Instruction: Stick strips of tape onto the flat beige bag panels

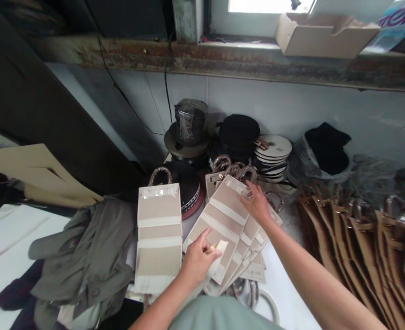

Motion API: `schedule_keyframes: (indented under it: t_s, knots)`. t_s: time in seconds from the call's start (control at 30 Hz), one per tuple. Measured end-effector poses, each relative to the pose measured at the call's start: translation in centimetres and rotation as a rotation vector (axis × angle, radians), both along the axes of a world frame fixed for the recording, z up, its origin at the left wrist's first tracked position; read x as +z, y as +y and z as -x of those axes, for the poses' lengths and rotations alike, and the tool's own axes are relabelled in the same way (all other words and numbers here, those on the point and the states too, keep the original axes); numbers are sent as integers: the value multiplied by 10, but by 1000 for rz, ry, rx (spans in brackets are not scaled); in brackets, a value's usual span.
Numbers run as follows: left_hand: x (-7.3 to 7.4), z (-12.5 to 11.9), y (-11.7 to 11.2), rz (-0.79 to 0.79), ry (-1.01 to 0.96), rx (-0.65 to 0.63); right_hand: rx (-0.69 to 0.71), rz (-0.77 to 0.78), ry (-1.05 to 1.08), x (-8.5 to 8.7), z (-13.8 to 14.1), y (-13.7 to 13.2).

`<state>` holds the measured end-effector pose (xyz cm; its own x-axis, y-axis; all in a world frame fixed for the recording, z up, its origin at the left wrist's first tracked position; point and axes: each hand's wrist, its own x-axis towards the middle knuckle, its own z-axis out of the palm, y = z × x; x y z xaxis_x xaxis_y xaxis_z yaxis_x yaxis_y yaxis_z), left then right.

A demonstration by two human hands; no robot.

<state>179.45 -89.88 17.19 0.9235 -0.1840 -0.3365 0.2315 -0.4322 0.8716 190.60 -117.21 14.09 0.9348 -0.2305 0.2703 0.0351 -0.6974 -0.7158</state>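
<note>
Beige handled panels (pixel 224 217) lie overlapping in a fanned pile.

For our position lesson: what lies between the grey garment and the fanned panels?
The head view shows a beige panel with a looped handle, beside a black roll.

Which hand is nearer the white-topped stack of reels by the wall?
Right. The right hand is at the handle end of the beige panel, short of the stack of reels; the left hand is farther off, at the panel's lower part.
</note>
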Motion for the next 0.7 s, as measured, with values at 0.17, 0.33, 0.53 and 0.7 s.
schedule_keyframes:
  t_s: [0.17, 0.33, 0.53, 0.7]
  knots:
    - [13, 8, 1, -21, -44, -52, 445, -345, 183, 36, 86, 56]
    - [22, 17, 0, -165, -149, -119, 602, -305, 256, 59, 123, 72]
    - [33, 28, 4, -122, -230, -207, 598, -174, 180, 68, 129, 62]
    - [34, 32, 7, -177, -369, -232, 634, -183, 193, 75, 133, 65]
